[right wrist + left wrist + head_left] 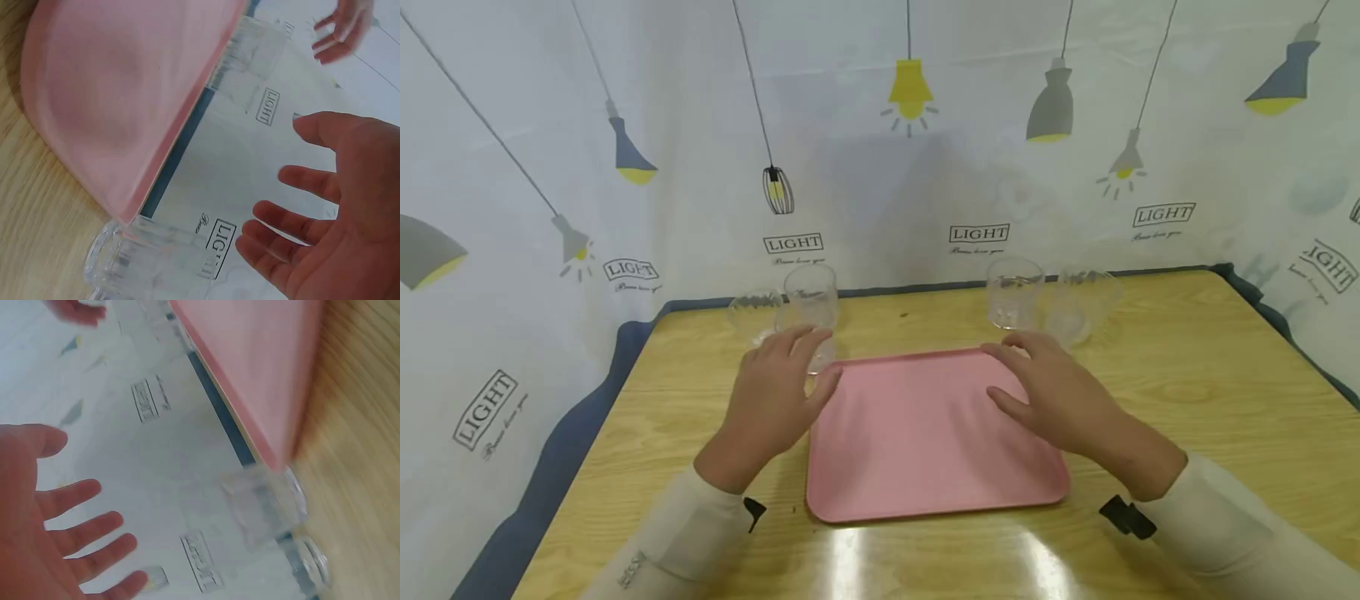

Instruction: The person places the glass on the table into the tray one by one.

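Note:
A pink rectangular tray lies flat on the wooden table with nothing on it. My left hand hovers over its left edge, fingers spread and relaxed. The right hand is held above the tray's right side, likewise with loose fingers. Both palms face inward and hold nothing, as the wrist views also show. Behind the left hand stand clear glasses, one partly hidden by the fingers. Another group of clear glasses stands beyond the right hand. Their transparent outlines overlap, so the exact number is hard to tell.
The wooden table ends at the back against a white cloth printed with lamps and the word LIGHT. A dark blue border runs along the table's left and back edges. Light reflects off the table's front part.

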Action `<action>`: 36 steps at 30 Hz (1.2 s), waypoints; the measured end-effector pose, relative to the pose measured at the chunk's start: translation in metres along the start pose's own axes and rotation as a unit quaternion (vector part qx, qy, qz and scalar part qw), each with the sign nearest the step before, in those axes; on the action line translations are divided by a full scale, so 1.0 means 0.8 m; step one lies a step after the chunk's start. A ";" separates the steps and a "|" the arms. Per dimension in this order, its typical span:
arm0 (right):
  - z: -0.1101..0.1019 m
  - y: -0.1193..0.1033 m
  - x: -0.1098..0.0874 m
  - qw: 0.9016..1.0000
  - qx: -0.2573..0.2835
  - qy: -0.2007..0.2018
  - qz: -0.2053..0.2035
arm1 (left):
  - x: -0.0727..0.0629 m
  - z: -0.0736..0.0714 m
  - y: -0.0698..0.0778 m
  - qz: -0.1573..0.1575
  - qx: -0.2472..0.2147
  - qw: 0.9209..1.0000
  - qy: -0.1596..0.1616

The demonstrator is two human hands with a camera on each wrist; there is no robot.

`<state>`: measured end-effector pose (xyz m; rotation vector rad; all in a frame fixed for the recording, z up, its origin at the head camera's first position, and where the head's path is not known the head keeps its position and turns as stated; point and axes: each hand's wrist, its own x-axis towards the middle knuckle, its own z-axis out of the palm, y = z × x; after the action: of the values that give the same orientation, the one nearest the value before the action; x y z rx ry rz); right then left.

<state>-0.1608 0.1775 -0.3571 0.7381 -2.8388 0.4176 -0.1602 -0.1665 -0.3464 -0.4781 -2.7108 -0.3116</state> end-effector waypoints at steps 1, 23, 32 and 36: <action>-0.001 0.003 -0.002 1.000 0.000 0.004 0.001 | 0.000 0.000 -0.008 -0.004 -0.004 1.000 0.019; 0.023 0.073 -0.018 0.968 0.160 -0.143 0.127 | 0.062 0.006 -0.149 -0.215 -0.096 0.960 -0.154; 0.031 0.076 -0.019 0.960 0.194 -0.170 0.113 | 0.078 0.012 -0.165 -0.189 -0.156 0.940 -0.238; 0.031 0.078 -0.021 0.957 0.205 -0.172 0.111 | 0.084 0.017 -0.169 -0.186 -0.164 0.935 -0.253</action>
<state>-0.1803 0.2297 -0.3987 0.6027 -3.2193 1.0316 -0.2729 -0.2674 -0.3523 -0.1295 -3.2657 -0.8610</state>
